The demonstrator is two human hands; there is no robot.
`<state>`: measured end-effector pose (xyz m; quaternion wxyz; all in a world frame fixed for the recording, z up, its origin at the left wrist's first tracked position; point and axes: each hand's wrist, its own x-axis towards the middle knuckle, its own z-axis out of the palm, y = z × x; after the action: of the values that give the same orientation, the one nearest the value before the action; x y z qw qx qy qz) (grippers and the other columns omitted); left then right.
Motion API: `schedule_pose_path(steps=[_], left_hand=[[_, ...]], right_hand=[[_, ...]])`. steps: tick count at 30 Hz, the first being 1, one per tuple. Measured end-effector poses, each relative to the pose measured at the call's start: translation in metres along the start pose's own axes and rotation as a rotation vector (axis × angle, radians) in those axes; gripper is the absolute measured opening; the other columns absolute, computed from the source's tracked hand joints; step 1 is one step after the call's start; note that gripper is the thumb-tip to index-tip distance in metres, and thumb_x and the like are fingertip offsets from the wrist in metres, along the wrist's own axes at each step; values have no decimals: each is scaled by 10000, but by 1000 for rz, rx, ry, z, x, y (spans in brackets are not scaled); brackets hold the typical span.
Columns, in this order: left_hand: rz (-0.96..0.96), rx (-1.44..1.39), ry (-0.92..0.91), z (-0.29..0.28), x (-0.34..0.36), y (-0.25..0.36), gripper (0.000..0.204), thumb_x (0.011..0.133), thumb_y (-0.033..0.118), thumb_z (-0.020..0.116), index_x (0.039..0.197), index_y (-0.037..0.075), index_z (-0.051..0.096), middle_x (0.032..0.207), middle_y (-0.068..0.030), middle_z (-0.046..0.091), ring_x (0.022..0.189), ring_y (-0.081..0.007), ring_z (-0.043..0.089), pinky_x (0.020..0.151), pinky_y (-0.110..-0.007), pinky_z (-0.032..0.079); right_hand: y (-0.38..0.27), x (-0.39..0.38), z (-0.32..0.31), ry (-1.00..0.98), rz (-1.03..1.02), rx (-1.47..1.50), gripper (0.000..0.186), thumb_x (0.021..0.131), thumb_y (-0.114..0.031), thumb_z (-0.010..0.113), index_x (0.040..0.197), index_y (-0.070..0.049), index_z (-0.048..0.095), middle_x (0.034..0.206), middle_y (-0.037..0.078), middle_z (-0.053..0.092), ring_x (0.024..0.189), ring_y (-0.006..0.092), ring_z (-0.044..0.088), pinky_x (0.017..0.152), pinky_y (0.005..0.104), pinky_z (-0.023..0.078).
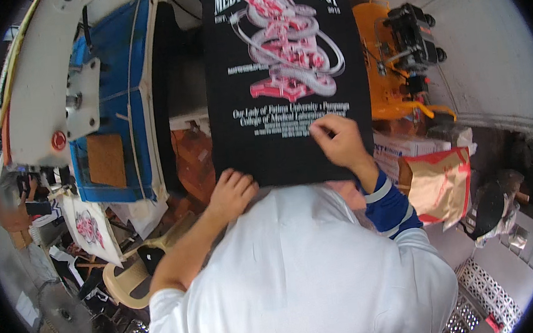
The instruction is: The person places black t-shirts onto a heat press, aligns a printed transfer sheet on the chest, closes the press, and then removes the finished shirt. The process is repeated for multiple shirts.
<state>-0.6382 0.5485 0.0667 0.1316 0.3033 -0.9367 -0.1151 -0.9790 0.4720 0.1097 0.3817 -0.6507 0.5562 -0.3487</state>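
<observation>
A black T-shirt (278, 159) lies stretched flat in front of me. It bears a pink, white and grey print (288, 46) with white lettering above and below. My left hand (234, 194) rests at the shirt's near left edge, fingers spread on the fabric. My right hand (343, 141) is over the lower right part of the lettering, its thumb and fingers curled together in a pinch. Anything held between them is too small or hidden to make out. A blue sleeve with pale stripes (388, 204) covers my right forearm.
To the left stands a machine with a blue-covered bed (118, 109) and a red button (58, 141). An orange air compressor (387, 63) stands at right, above a brown paper bag (440, 181). A beige plastic chair (125, 281) is lower left. Another person (7, 209) appears at far left.
</observation>
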Motion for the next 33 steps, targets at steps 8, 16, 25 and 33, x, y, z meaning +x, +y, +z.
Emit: schedule_pose_path(steps=[8,16,25,33], left_hand=[[-25,-163,151,-2,6,-9,157,852,101,692,994,60,640,966,-81,617,951,-311,615,975,-462,467],[-199,-168,514,-44,33,34,262,840,63,739,1071,61,613,1001,-91,644,985,-334,628,950,-451,469],[-373,-45,593,-37,23,-9,226,760,-7,677,980,40,671,1016,-142,689,1010,-359,654,922,-485,488],[-337,-88,399,-36,7,-27,206,731,-45,582,900,23,676,851,-175,714,887,-403,675,926,-490,479]], right_hand=[[-54,-97,84,-76,-337,-294,183,848,-139,754,1006,-48,733,977,101,707,966,294,667,863,421,511],[-46,-103,74,305,-352,-528,325,778,-63,691,1103,-65,712,1044,99,699,1034,307,643,923,442,474],[-1,-111,-13,622,-136,-726,260,876,-55,667,1129,-77,725,1021,129,708,980,349,678,896,452,509],[13,-122,-29,449,74,-405,189,946,-167,728,1073,-29,710,943,212,726,849,385,716,758,405,546]])
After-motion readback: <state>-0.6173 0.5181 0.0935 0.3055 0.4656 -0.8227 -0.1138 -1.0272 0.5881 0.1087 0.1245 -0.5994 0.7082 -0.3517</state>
